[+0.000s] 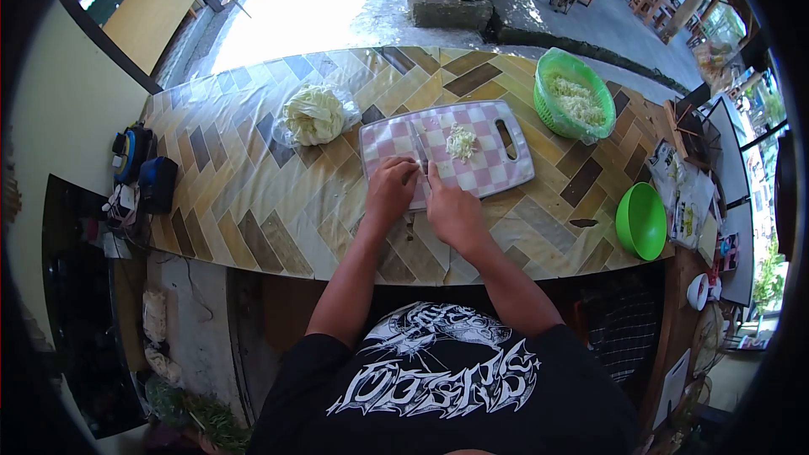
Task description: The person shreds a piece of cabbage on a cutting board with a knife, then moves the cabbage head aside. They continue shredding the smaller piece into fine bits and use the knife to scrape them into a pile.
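Note:
A pink-and-white checked cutting board (497,170) lies on the table before me. My right hand (455,212) is closed round the handle of a knife (418,143), its blade pointing away from me across the board. Close beside the blade, my left hand (392,187) rests on the board with its fingers curled and pressed down; what lies under them is hidden. Right of the knife sits a small heap of shredded cabbage (461,142). Behind the board to the left, a cabbage (313,115) rests on clear plastic.
A green basket (548,109) lined with plastic holds more shreds at the back right. An empty green bowl (642,222) tilts near the right edge, by plastic packets (678,194). Dark blue cases (158,185) stand at the left edge. The table (278,194) has a wood-pattern cover.

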`<state>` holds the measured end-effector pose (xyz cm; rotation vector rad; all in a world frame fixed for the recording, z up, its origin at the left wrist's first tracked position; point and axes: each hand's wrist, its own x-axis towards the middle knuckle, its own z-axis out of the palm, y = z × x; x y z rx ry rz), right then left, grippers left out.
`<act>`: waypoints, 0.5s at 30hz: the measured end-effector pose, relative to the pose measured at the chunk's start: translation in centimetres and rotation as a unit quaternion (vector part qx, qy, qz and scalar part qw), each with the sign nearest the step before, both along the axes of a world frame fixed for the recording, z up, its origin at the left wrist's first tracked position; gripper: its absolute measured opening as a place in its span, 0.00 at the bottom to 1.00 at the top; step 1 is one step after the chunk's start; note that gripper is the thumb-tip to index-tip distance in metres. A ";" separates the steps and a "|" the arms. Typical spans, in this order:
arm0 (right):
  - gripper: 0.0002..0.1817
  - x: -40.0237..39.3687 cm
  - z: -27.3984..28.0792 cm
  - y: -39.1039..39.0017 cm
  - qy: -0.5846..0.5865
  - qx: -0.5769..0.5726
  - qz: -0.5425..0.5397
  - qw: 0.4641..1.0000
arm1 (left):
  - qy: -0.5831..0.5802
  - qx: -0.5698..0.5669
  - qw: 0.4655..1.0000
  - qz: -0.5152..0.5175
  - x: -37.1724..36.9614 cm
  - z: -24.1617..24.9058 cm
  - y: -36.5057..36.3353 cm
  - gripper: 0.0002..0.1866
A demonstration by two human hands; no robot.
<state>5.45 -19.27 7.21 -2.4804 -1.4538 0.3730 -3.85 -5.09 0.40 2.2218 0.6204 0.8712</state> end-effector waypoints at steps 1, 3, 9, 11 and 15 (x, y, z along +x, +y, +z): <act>0.37 -0.6 0.2 -0.2 0.000 -0.013 -0.008 1.000 | 0.001 -0.001 1.000 0.002 0.0 0.1 0.0 0.09; 0.38 -1.6 -0.4 -0.4 0.007 -0.027 -0.027 0.999 | 0.003 -0.009 1.000 0.004 -0.1 0.3 -0.3 0.09; 0.38 0.0 -2.8 1.1 0.034 0.019 -0.044 0.998 | 0.000 -0.013 1.000 0.005 0.1 0.1 -0.2 0.08; 0.39 0.2 -2.1 1.1 0.027 0.016 -0.034 0.999 | -0.002 -0.016 1.000 0.004 0.1 -0.2 0.0 0.08; 0.38 -1.1 -1.4 0.1 0.030 -0.017 -0.044 0.998 | -0.007 -0.009 1.000 0.008 0.1 -0.3 -0.1 0.07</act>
